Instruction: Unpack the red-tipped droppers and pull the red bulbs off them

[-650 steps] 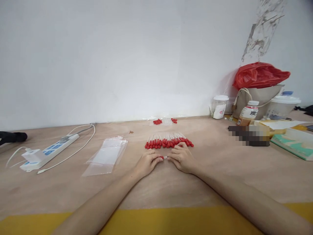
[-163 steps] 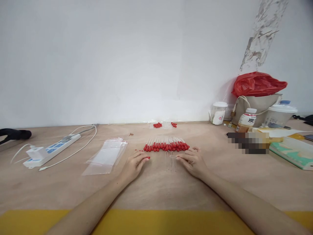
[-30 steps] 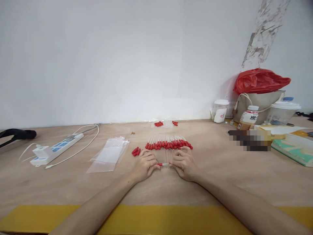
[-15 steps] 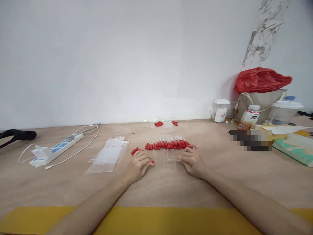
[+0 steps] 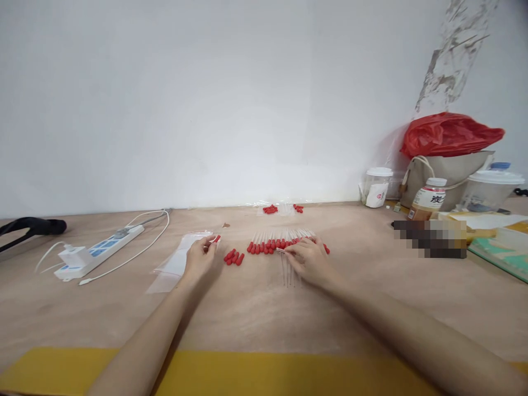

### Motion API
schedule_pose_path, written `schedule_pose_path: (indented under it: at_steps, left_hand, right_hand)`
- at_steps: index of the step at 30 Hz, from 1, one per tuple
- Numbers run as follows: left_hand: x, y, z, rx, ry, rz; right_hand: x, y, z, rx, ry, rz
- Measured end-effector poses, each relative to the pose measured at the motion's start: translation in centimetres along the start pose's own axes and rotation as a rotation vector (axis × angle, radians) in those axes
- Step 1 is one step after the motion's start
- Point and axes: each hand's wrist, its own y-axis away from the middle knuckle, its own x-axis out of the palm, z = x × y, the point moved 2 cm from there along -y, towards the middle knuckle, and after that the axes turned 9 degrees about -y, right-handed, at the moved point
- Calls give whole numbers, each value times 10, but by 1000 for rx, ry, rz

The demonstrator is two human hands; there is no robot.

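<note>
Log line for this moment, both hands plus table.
left hand: holding red bulb | right hand: holding clear tube | table: loose red bulbs, row of red-ended tubes

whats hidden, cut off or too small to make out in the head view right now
All in the head view:
- row of red-tipped tubes: partly hidden behind the right hand
- plastic bags: partly covered by the left hand
- loose clear tubes: too thin and see-through to count surely
- dark object: masked by pixel blocks
- black object: cut off by the left edge
</note>
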Motion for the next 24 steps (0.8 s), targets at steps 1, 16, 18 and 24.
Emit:
schedule_pose_path:
  at_steps: [1, 16, 18, 24]
  left_hand:
    - [2, -2, 5, -15, -1, 26]
    - [18, -1, 8, 134, -145, 228]
    - [18, 0, 6, 140, -157, 229]
    - [19, 2, 4, 152, -131, 228]
  right_hand:
    - [5, -3, 1, -7, 18, 6]
    - [24, 3, 21, 22, 116, 202]
    - [23, 4, 21, 28, 120, 225]
    - [24, 6, 21, 49, 114, 241]
